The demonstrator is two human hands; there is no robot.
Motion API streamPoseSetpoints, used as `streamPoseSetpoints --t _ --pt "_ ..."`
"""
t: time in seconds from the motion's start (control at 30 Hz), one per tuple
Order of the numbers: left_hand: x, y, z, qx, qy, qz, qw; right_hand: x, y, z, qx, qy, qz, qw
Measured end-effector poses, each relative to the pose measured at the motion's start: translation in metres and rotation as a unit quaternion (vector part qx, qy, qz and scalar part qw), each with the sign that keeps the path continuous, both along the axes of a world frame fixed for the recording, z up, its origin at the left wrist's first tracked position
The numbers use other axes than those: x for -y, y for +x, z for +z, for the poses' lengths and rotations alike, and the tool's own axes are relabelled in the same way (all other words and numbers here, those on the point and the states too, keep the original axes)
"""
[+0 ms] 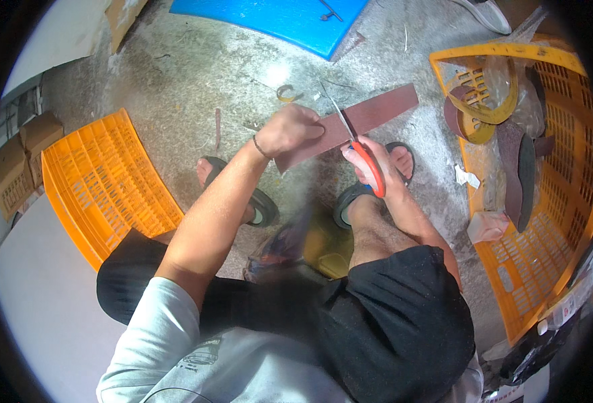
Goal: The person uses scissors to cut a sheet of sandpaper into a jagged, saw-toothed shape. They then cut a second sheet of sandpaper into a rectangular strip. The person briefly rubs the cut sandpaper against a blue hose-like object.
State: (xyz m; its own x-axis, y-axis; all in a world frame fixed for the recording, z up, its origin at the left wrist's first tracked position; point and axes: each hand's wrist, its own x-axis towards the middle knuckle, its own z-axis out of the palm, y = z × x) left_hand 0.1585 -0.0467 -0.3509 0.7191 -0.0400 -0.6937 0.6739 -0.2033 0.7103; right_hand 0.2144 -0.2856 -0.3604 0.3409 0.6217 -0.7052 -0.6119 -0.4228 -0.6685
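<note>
A long reddish-brown strip, like sandpaper (384, 109), stretches between my hands above the floor. My left hand (288, 131) pinches it near its left end, fingers closed on the edge. Red-handled scissors (371, 163) are gripped in my right hand (369, 161). Their blades cross the strip at about its middle, one blade showing over the top face and pointing away from me. The strip's right part extends past the blades, tilted up toward the far right. Whether the blades have cut into it, I cannot tell.
On the right an orange plastic crate (545, 262) holds brown strips and a curled yellowish band (501, 111). Another orange crate (108, 181) stands at left, beside cardboard boxes (17, 168). A blue board (276, 23) lies ahead. Scraps dot the concrete floor around my sandalled feet.
</note>
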Motion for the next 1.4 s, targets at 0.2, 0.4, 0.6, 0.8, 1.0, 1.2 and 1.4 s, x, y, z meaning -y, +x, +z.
streamPoseSetpoints --t 0.2,0.4,0.6,0.8,1.0,1.2,1.4 --pt "-0.001 -0.007 -0.012 -0.024 -0.059 0.051 0.997 -0.001 -0.001 0.008 0.013 -0.023 0.000 1.000" --pt "0.001 -0.009 -0.005 -0.072 -0.108 0.126 0.983 0.000 -0.005 0.002 0.023 -0.023 0.011 0.999" --pt "0.001 -0.004 0.000 -0.064 -0.092 0.079 0.991 0.000 -0.006 -0.012 -0.066 0.027 -0.042 0.997" --pt "0.001 -0.009 -0.007 -0.083 -0.132 0.124 0.980 -0.002 -0.005 -0.007 0.051 -0.033 0.017 0.998" --pt "-0.011 -0.019 -0.006 -0.061 -0.107 0.146 0.982 0.007 -0.002 0.008 0.252 -0.077 0.129 0.956" --pt "-0.028 -0.036 -0.003 -0.088 -0.102 0.273 0.953 0.116 0.024 -0.011 0.474 -0.324 0.004 0.819" --pt "-0.009 -0.036 0.003 -0.029 -0.201 0.292 0.935 0.196 0.029 -0.068 0.487 -0.402 0.036 0.774"
